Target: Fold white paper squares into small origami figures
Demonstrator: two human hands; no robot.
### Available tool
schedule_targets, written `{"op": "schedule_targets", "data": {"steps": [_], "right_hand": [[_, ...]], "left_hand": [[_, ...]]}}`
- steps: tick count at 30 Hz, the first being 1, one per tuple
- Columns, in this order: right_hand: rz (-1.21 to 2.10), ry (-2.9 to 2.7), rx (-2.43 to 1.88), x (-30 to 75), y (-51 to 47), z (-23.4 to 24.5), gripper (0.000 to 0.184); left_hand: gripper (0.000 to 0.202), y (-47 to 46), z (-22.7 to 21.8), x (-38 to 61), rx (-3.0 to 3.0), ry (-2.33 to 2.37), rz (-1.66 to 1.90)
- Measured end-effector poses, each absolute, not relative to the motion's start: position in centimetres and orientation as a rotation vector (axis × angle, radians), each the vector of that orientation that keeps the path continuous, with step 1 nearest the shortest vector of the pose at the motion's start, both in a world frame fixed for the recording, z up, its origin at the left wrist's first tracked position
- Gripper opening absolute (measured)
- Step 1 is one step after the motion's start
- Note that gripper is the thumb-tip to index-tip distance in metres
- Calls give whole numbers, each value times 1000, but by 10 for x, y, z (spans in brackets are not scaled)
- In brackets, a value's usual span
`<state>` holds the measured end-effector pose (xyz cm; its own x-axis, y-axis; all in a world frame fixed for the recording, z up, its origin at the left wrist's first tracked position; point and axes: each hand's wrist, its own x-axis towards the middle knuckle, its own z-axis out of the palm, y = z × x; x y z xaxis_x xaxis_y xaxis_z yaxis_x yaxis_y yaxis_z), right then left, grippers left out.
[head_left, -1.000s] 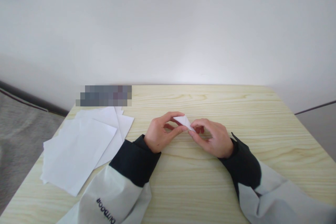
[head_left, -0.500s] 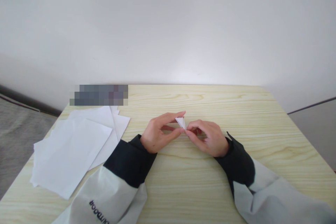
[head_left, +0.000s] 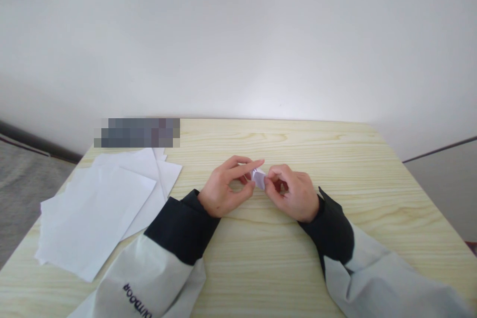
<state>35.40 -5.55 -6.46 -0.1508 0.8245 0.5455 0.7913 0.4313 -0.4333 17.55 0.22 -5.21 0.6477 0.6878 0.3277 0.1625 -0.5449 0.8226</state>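
A small piece of folded white paper (head_left: 259, 179) is held between my two hands, above the middle of the wooden table (head_left: 261, 268). My left hand (head_left: 229, 184) grips its left side, thumb below and index finger stretched along the top. At its right edge, my right hand (head_left: 292, 190) pinches the paper between thumb and curled fingers. One face of the paper looks shaded, and the fingertips hide part of its folds.
Several loose white sheets (head_left: 93, 218) lie overlapping on the table's left side. Behind them is a dark pixelated patch (head_left: 137, 133) near the back edge. A pale wall (head_left: 238, 39) rises behind the table.
The folded paper has turned, so a wider shaded face shows instead of the narrow triangle. My right fingers have shifted on its right edge, and my left thumb has moved slightly left.
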Motion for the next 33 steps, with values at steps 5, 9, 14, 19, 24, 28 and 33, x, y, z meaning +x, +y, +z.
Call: {"op": "schedule_targets", "data": {"steps": [5, 9, 14, 19, 24, 28, 33], "right_hand": [[103, -1930, -1328, 352, -54, -64, 7], [214, -1869, -1274, 353, -55, -66, 13], [324, -1747, -1236, 353, -56, -64, 10], [370, -1747, -1170, 355, -55, -64, 14], [270, -1869, -1050, 357, -54, -63, 19], [277, -1912, -1058, 357, -55, -60, 19], [270, -1863, -1187, 356, -55, -60, 13]], "left_hand": [[46, 1, -53, 177, 2157, 669, 862], [48, 0, -57, 179, 2036, 750, 869], [36, -2, -58, 179, 1907, 932, 787], [40, -3, -53, 176, 1630, 783, 722], [44, -1, -54, 179, 1489, 840, 746], [43, 0, -57, 181, 1489, 854, 776], [27, 1, -56, 180, 1589, 867, 782]]}}
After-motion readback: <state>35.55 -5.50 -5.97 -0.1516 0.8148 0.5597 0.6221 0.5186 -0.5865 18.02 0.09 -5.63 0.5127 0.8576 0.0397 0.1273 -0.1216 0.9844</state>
